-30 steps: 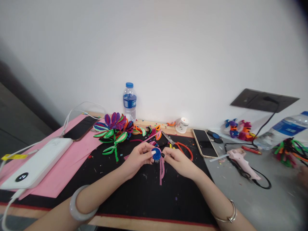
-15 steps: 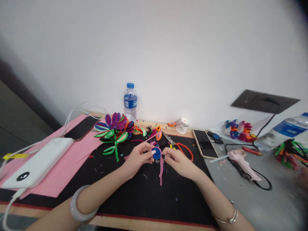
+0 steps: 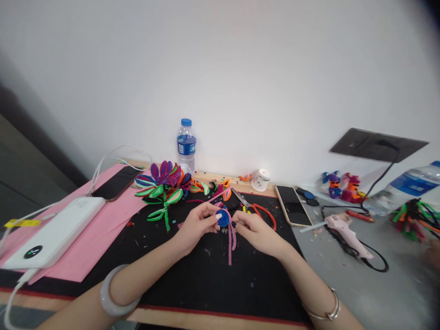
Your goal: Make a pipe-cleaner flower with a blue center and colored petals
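Between my thumb and fingers, my left hand pinches a round blue disc, about the size of a bottle cap. A pink pipe cleaner curves around the disc's upper edge, and its loose strands hang below. Just right of the disc, my right hand is closed in a pinch on the pink strand. Its fingertips are partly hidden. Open orange-handled scissors lie on the black mat behind my right hand.
Left of my hands lie a pipe-cleaner flower, a phone and a white power bank. Behind stand a water bottle and a white cup. A second phone and a pink glue gun are to the right.
The pink strand's hanging end has separated into two visible strands, one bowing to the right. My hands have barely shifted and keep their pinches.
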### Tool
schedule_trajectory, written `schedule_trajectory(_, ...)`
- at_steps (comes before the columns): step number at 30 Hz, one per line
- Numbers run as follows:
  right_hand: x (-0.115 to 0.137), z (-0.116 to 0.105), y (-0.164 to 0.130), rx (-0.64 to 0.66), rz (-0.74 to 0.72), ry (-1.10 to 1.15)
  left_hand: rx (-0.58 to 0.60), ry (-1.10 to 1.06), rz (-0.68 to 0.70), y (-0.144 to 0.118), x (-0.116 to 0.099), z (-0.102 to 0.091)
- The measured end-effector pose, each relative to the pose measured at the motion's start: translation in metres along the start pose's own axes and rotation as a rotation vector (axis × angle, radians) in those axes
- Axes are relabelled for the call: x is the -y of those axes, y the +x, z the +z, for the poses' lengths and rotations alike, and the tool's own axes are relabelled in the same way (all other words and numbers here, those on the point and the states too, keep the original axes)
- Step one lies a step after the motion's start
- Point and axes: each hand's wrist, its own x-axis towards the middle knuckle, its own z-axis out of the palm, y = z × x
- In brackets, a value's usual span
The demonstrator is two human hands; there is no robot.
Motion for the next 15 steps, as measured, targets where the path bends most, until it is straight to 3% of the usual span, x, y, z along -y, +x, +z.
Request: schedule_trajectory(15,0.0011,0.0038,-0.0001,0.007,0.031,0.091,0.0,-0.032,-0.003,-0.0007,0.0014,-0.0003)
